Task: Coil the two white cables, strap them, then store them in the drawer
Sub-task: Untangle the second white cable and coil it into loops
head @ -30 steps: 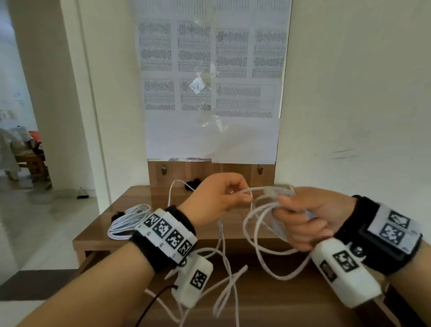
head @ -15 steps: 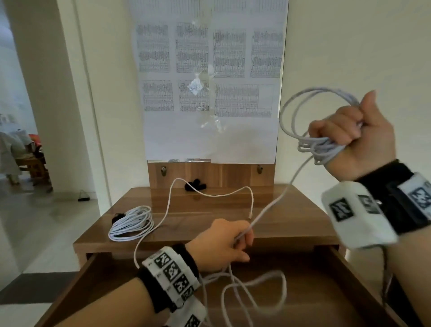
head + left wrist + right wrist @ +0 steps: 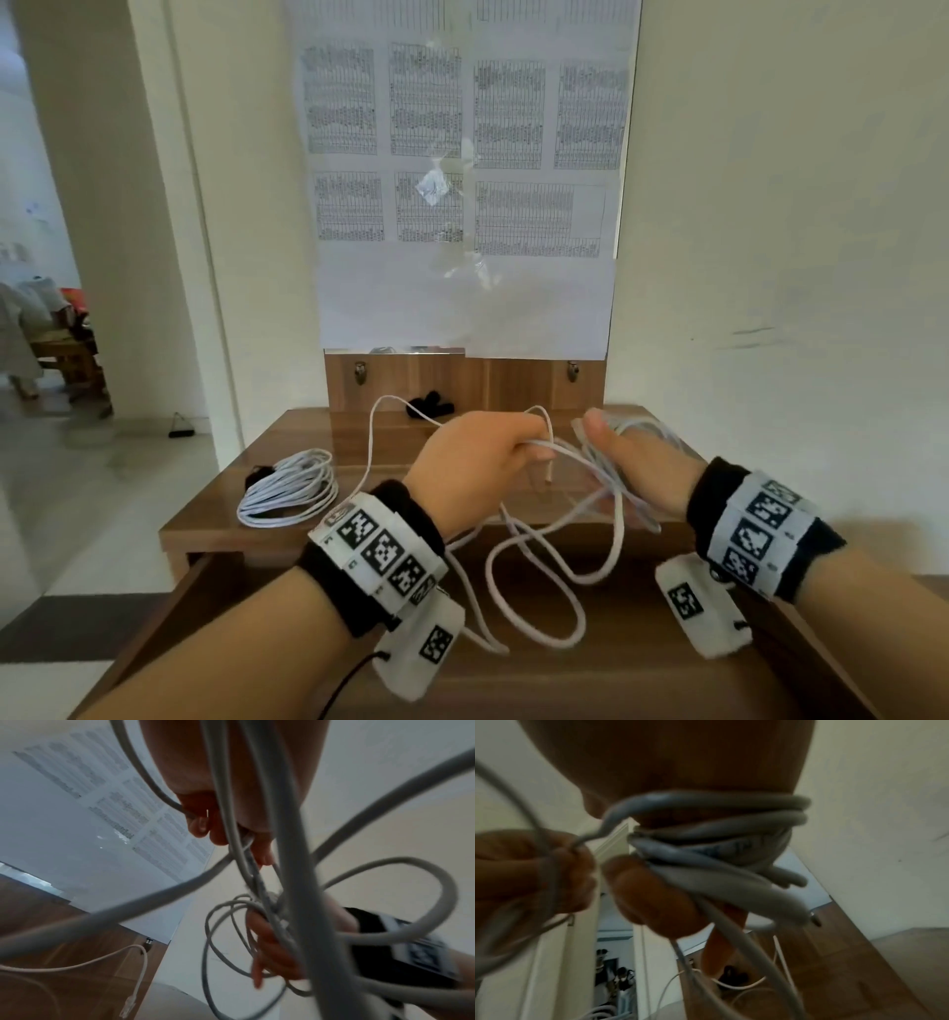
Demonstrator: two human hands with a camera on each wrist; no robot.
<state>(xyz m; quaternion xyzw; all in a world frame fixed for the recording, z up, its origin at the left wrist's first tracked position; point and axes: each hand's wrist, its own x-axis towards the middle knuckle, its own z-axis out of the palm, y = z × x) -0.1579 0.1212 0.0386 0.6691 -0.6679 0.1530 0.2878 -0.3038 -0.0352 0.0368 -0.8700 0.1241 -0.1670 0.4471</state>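
My left hand [image 3: 482,452] is curled around a run of the loose white cable [image 3: 534,591], feeding it toward my right hand [image 3: 637,462], which sits just beside it at three o'clock. The right hand's fingers look fairly straight with the thumb up, and gathered turns of the same cable are wound around them; I judge it serves as the form for the coil while the left hand guides each new turn. Slack droops toward six o'clock, over the open drawer [image 3: 590,683], so coiling is not yet finished. At nine o'clock from my left hand, the other white cable [image 3: 287,488] lies on the counter [image 3: 205,529] as a finished coil with something dark at its far edge, possibly a strap. A black strap [image 3: 430,403] lies at twelve o'clock by the back panel. The head view shows this layout. The right wrist view alone shows the turns stacked tight across the right hand [image 3: 680,770]. The left wrist view alone shows a plug end [image 3: 129,1004] hanging free, low near the wood.
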